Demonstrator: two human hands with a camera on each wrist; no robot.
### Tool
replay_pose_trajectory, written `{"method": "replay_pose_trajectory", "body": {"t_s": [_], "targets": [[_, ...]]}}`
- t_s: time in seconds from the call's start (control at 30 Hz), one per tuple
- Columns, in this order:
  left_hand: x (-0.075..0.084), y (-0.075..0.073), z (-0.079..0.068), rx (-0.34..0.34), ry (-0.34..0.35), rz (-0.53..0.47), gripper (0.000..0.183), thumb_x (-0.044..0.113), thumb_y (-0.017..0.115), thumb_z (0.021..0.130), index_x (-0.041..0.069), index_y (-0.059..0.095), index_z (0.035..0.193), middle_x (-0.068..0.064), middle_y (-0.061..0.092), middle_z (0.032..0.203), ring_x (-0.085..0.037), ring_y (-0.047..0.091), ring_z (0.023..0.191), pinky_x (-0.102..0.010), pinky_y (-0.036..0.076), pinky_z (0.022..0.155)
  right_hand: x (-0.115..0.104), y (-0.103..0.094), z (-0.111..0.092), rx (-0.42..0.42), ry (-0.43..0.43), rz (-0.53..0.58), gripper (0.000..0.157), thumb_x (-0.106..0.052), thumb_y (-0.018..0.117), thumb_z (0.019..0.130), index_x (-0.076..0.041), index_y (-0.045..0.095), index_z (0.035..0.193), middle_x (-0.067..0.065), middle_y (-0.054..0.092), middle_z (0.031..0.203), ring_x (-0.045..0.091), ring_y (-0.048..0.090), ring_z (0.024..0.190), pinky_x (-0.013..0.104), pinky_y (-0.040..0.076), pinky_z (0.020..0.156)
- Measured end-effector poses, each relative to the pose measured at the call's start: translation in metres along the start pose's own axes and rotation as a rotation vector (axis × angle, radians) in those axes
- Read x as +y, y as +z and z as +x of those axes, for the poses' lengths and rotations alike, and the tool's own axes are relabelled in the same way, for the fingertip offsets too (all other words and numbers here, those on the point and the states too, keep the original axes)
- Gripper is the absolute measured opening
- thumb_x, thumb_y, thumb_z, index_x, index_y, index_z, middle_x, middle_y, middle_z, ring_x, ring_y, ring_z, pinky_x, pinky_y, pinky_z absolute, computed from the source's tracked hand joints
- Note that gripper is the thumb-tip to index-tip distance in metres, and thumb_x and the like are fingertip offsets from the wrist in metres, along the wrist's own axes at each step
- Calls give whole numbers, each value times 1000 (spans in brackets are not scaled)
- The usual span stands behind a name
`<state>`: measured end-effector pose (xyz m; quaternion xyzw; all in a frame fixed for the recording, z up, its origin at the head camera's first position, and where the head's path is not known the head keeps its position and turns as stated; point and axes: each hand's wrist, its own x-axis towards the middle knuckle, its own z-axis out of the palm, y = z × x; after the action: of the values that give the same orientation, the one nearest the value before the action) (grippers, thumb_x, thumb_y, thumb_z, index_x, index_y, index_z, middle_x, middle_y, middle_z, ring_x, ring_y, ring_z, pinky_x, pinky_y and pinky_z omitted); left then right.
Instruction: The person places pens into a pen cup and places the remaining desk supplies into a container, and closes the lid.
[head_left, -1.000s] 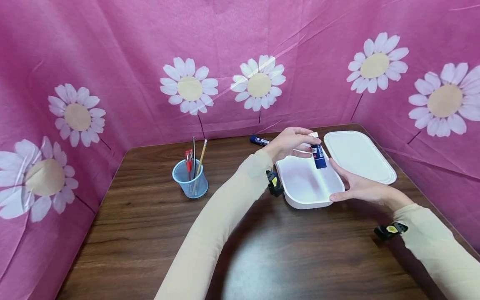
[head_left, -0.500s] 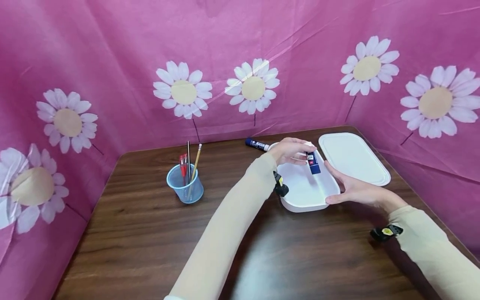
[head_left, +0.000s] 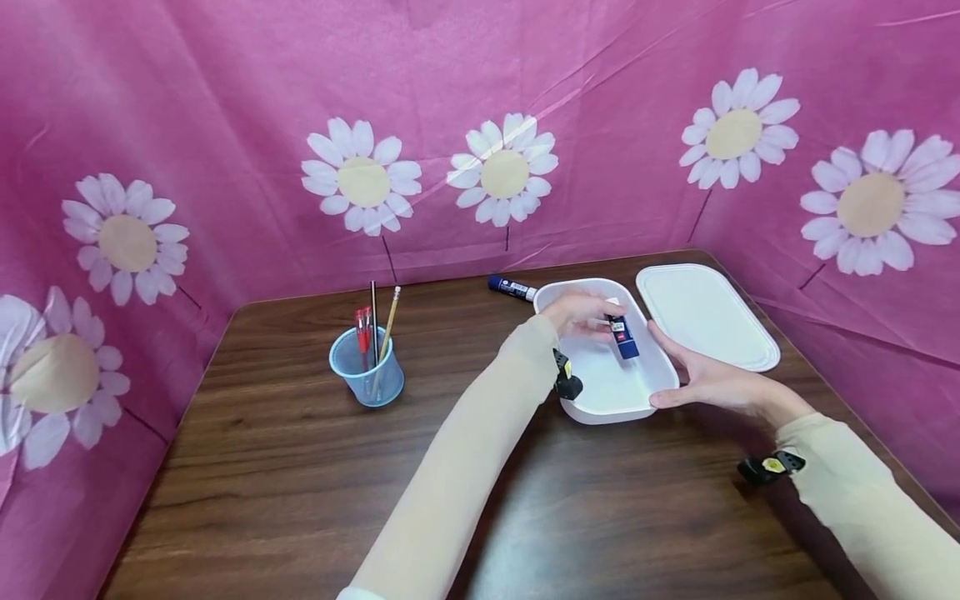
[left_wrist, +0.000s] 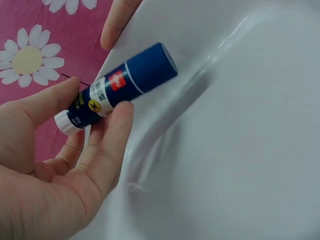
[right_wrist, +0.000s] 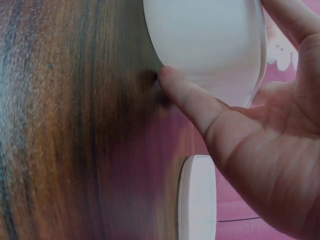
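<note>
My left hand [head_left: 577,315] pinches a dark blue glue stick [left_wrist: 150,70] with a white end, thumb on one side and fingers on the other. The glue stick slants over the inside of a white plastic box [head_left: 611,385], its blue end pointing down toward the floor of the box. At the box's right side, my right hand [head_left: 708,379] holds the wall. Its thumb [right_wrist: 187,95] presses near the front corner, low by the table, while the fingers reach along the far part of the side.
A white lid [head_left: 708,317] lies flat to the right of the box. Behind the box's left corner is a blue and white marker-like stick [head_left: 512,287]. A blue mesh cup [head_left: 367,375] with red pens, a dark pencil and a yellow pencil stands left on the wooden table [head_left: 300,475].
My left hand has lowered the glue stick from above the box's rim down into the box. The right hand stays at the box's side. The head view has shifted slightly.
</note>
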<state>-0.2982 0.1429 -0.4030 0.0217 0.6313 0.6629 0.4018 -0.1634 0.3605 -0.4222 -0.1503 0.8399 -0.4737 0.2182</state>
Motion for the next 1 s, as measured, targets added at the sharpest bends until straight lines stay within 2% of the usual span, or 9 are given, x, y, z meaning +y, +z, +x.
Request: {"method": "replay_pose_trajectory", "body": {"t_s": [0.2,0.3,0.5,0.7,0.77,0.83,0.9,0.93,1.0], "targets": [[-7,2,4,-14,-26,15,17,7,73,94,2,63,107,-13,66,90,-25,66,78,-40,56,95,-4,0,-2,1,12,-5,117,-16,80,88,-19,-10,163,18,-11,167,44,-1,149,0,26,92],[-10,0,6,-18,-47,33,9,9,71,96,3,64,98,-14,66,90,-25,65,80,-40,55,97,-4,0,-1,4,8,-4,117,-15,80,88,-18,-10,163,18,-11,168,43,-2,149,0,25,93],[-12,-5,7,-7,-87,49,15,11,64,101,-3,65,104,-19,65,97,-28,63,86,-39,55,96,-1,0,0,6,-7,9,117,-13,80,87,-18,-10,163,17,-12,168,41,-3,149,-1,25,94],[-13,-6,5,-8,-118,0,22,13,66,100,-2,59,115,-27,62,120,-38,65,109,-41,57,92,0,0,-2,-2,-8,19,116,-12,79,88,-19,-10,162,17,-12,167,44,1,148,2,28,96],[-12,-6,5,-15,-122,-1,25,13,66,100,0,58,119,-28,61,125,-40,63,114,-42,57,91,0,-1,-2,1,-1,8,116,-13,79,88,-19,-10,163,17,-11,168,43,0,149,16,27,110],[-11,-6,5,-13,-133,-8,26,14,66,100,1,58,121,-28,61,125,-41,64,114,-42,58,90,0,-1,-1,7,5,-9,116,-14,79,88,-19,-9,163,17,-10,168,43,-1,150,37,19,121],[-10,-5,4,-8,-144,-12,28,14,67,99,2,57,123,-27,62,125,-40,65,112,-41,59,88,-1,-2,-1,10,8,-13,116,-14,80,87,-19,-8,163,16,-9,168,42,-3,150,58,11,119],[-8,-5,3,-5,-148,-9,30,14,67,99,2,57,124,-26,62,125,-40,66,111,-41,59,87,-1,-2,-1,11,9,-11,116,-14,80,87,-19,-8,163,16,-9,168,42,-3,150,64,8,116],[-5,-3,2,-4,-146,3,33,15,68,99,4,56,127,-25,62,127,-38,67,110,-40,59,86,0,-2,-1,11,11,-17,115,-14,79,88,-19,-8,163,16,-9,168,41,-2,150,51,12,121]]}}
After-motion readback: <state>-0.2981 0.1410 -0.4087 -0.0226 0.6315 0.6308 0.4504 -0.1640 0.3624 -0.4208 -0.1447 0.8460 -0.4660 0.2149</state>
